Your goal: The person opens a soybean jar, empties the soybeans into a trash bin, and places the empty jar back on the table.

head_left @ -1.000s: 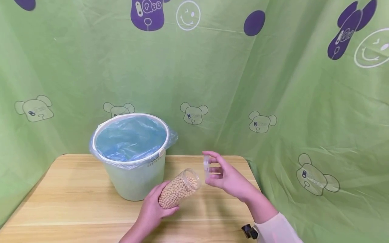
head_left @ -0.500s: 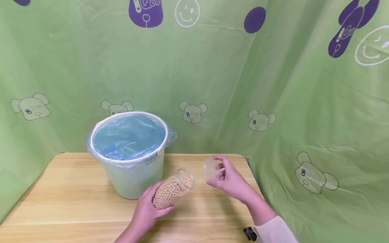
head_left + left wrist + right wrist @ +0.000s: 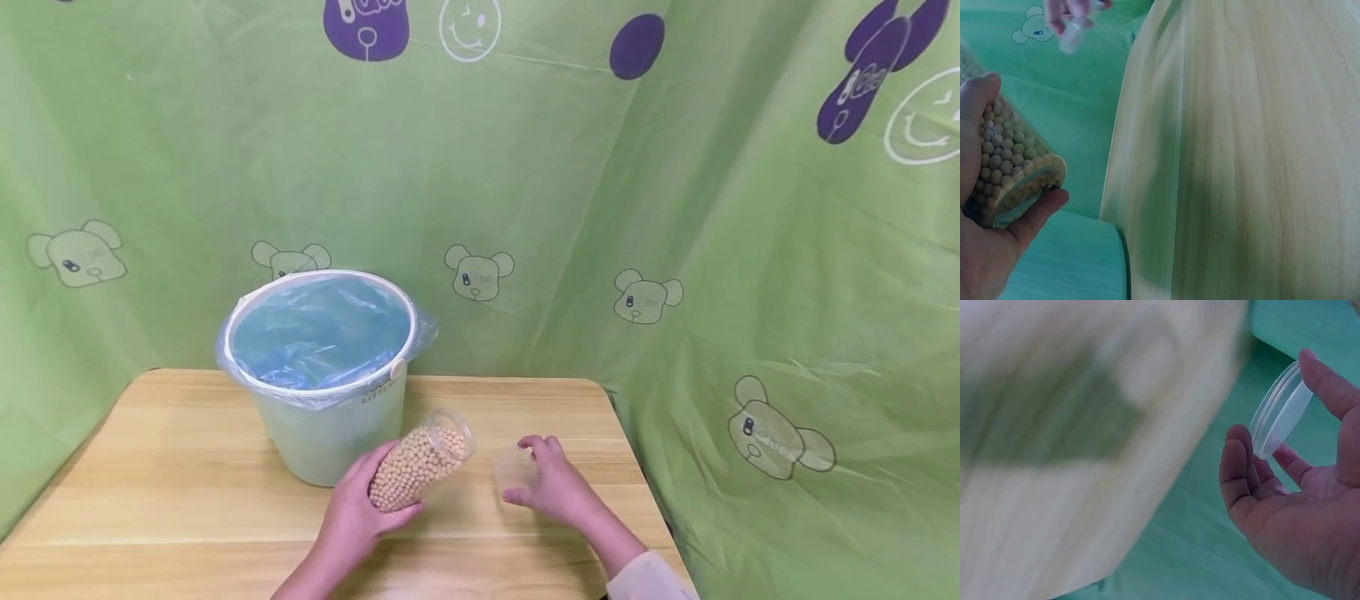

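On the table (image 3: 187, 492) stands the bucket (image 3: 326, 442), at ten o'clock from the jar (image 3: 416, 468). The left hand (image 3: 354, 510) curls its fingers around this tilted jar. At its three o'clock, the right hand (image 3: 557, 486) pinches the lid (image 3: 1284, 411) between thumb and fingers.

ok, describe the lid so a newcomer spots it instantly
In the head view, a lined bucket stands on the wooden table. Nearer and rightward, the left hand holds a tilted jar of beige balls. Farther right, the right hand holds the lid: shallow, round, translucent, unlike the taller, filled jar.
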`<state>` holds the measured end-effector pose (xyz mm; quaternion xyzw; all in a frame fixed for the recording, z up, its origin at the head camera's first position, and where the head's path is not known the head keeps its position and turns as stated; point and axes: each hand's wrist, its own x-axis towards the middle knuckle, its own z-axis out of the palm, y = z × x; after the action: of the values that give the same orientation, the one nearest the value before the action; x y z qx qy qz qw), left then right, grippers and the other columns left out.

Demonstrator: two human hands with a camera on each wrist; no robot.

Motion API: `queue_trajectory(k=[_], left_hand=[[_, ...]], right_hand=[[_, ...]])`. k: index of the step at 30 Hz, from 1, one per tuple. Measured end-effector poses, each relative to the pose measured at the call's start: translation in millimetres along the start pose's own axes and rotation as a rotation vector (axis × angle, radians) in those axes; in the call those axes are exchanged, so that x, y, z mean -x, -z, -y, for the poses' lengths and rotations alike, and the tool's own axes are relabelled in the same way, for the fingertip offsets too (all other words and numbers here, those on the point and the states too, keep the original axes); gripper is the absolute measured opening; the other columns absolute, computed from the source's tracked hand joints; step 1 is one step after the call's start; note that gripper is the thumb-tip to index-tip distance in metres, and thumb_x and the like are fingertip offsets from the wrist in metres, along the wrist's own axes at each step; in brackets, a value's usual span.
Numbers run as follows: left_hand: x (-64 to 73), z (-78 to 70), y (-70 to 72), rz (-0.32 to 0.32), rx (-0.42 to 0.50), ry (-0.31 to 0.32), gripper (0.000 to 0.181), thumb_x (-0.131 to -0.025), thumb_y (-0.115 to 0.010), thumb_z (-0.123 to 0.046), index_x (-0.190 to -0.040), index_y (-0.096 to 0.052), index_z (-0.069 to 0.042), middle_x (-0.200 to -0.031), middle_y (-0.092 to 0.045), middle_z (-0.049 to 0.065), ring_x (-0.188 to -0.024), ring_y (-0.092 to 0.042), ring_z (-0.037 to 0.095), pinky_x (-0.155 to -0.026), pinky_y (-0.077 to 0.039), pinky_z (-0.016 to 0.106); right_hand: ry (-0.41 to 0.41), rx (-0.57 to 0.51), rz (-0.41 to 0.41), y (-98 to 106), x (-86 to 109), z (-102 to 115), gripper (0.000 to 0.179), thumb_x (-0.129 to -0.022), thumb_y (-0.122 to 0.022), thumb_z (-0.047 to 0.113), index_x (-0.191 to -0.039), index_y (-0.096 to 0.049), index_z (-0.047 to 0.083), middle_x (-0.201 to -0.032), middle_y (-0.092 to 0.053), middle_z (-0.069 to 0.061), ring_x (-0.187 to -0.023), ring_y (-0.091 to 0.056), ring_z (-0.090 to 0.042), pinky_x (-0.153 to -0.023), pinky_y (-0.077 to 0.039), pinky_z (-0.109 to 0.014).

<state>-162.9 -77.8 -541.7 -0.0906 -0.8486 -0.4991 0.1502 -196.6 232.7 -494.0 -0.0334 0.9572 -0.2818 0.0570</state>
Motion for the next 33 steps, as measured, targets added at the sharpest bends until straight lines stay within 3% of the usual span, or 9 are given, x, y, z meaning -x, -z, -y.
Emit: queue_trajectory(k=[5, 12, 16, 21, 26, 33], left_hand=[[2.4, 0.4, 0.9, -0.015, -0.015, -0.005, 0.095, -0.063, -0.106, -0.022, -0.148, -0.063, -0.018, -0.136, -0.073, 0.01, -0.123, -0.071, 0.033, -0.11, -0.057, 0.064], [4.7, 1.1, 4.9, -0.021, -0.023, -0.021, 0.093, -0.065, -0.105, -0.023, -0.148, -0.063, -0.017, -0.136, -0.072, 0.012, -0.122, -0.072, 0.035, -0.108, -0.058, 0.066], [4.8, 1.0, 7.4, -0.017, -0.015, 0.005, 0.093, -0.065, -0.105, -0.023, -0.148, -0.063, -0.019, -0.137, -0.072, 0.011, -0.124, -0.071, 0.035, -0.11, -0.056, 0.066], [7.8, 0.0, 11.6, -0.017, -0.021, 0.021, 0.094, -0.064, -0.105, -0.022, -0.148, -0.063, -0.018, -0.138, -0.071, 0.011, -0.125, -0.071, 0.035, -0.111, -0.055, 0.066], [13.0, -2.4, 17.0, -0.038, -0.055, -0.021, 0.095, -0.063, -0.106, -0.021, -0.148, -0.063, -0.016, -0.136, -0.072, 0.01, -0.122, -0.072, 0.031, -0.108, -0.058, 0.063], [22.4, -9.8, 31.2, -0.057, -0.093, -0.058, 0.098, -0.062, -0.106, -0.025, -0.15, -0.062, -0.019, -0.134, -0.073, 0.01, -0.117, -0.073, 0.03, -0.102, -0.062, 0.062]], right_hand=[[-0.011, 0.048, 0.044, -18.2, 1.5, -12.0, 0.088, -0.074, -0.1, 0.026, -0.147, -0.056, 0.001, -0.136, -0.06, -0.017, -0.119, -0.069, -0.041, -0.105, -0.06, -0.062], [-0.03, 0.118, 0.089, -40.8, 5.2, -29.9, 0.086, -0.074, -0.096, 0.021, -0.146, -0.054, -0.003, -0.126, -0.057, -0.017, -0.099, -0.068, -0.034, -0.09, -0.063, -0.06], [-0.03, 0.17, 0.079, -50.0, 5.5, -38.0, 0.085, -0.073, -0.096, 0.025, -0.142, -0.055, -0.003, -0.121, -0.055, -0.017, -0.095, -0.064, -0.033, -0.087, -0.063, -0.059], [-0.021, 0.194, 0.058, -53.6, 7.7, -37.7, 0.088, -0.072, -0.098, 0.03, -0.141, -0.056, -0.003, -0.121, -0.056, -0.019, -0.098, -0.062, -0.034, -0.085, -0.062, -0.056], [-0.005, 0.262, 0.06, -56.2, 11.1, -33.6, 0.089, -0.078, -0.094, 0.03, -0.15, -0.052, -0.003, -0.125, -0.056, -0.022, -0.101, -0.061, -0.036, -0.083, -0.062, -0.057], [0.004, 0.383, 0.053, -61.5, 15.9, -27.6, 0.095, -0.077, -0.092, 0.034, -0.156, -0.05, 0.002, -0.133, -0.059, -0.025, -0.114, -0.061, -0.041, -0.094, -0.057, -0.062]])
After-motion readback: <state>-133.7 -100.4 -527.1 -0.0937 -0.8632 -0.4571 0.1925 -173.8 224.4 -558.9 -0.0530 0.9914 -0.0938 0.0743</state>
